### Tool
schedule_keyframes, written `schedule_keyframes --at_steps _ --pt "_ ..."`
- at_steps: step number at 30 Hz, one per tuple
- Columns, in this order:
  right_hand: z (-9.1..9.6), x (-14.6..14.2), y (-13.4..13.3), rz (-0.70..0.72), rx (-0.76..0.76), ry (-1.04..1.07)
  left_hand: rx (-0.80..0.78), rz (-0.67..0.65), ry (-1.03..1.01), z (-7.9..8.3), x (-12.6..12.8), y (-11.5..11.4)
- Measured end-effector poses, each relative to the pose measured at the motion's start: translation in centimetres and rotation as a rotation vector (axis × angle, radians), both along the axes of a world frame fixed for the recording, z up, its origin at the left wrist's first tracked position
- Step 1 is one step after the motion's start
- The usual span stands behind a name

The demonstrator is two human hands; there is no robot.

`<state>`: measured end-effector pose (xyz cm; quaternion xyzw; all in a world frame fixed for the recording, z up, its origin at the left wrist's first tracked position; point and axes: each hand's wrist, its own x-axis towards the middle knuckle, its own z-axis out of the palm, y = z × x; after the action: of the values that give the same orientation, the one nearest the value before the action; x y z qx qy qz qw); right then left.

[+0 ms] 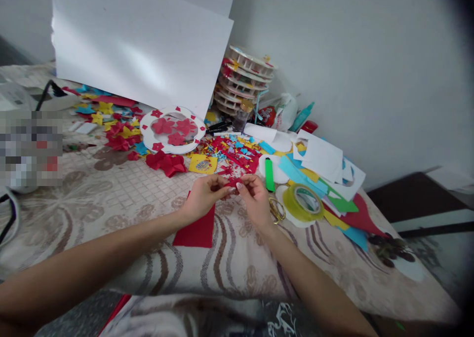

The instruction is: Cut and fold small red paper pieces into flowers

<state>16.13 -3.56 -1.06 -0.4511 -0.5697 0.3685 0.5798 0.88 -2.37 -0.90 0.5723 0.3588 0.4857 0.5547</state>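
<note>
Between my two hands is a small piece of red paper [233, 182], pinched at the fingertips. My left hand [204, 196] grips its left side with thumb and forefinger. From the other side my right hand [256, 199] pinches it too; much of the paper is covered by the fingers. A flat red paper sheet [195, 228] lies on the cloth below my left hand. Gold-handled scissors [276, 210] rest beside my right wrist, their blades hidden. Just beyond the fingers spreads a heap of red, blue and yellow paper scraps [240, 152].
A white ring with red paper flowers [173, 130] leans back left, near folded red flowers [166, 163]. Yellow tape [302, 202], a green cutter [269, 175] and coloured sheets lie right. Behind stand a tiered rack [246, 80] and a large white board [140, 46].
</note>
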Motion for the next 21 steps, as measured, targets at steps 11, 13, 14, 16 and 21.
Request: schedule_keyframes --at_steps 11,13,14,16,21 --pt "-0.06 0.05 -0.10 0.007 -0.014 -0.015 0.012 0.022 0.024 0.58 0.04 -0.22" --pt "-0.07 0.01 -0.13 0.010 -0.010 -0.004 0.014 0.017 0.027 0.58 -0.01 -0.25" --pt "-0.08 -0.01 -0.13 0.010 -0.010 -0.001 0.014 0.015 0.029 0.56 -0.03 -0.27" --pt "-0.12 -0.02 -0.12 0.013 -0.016 0.006 0.016 0.014 0.033 0.53 -0.05 -0.27" --pt "-0.13 0.02 -0.09 0.020 -0.021 0.015 0.024 0.023 0.041 0.43 0.00 -0.17"
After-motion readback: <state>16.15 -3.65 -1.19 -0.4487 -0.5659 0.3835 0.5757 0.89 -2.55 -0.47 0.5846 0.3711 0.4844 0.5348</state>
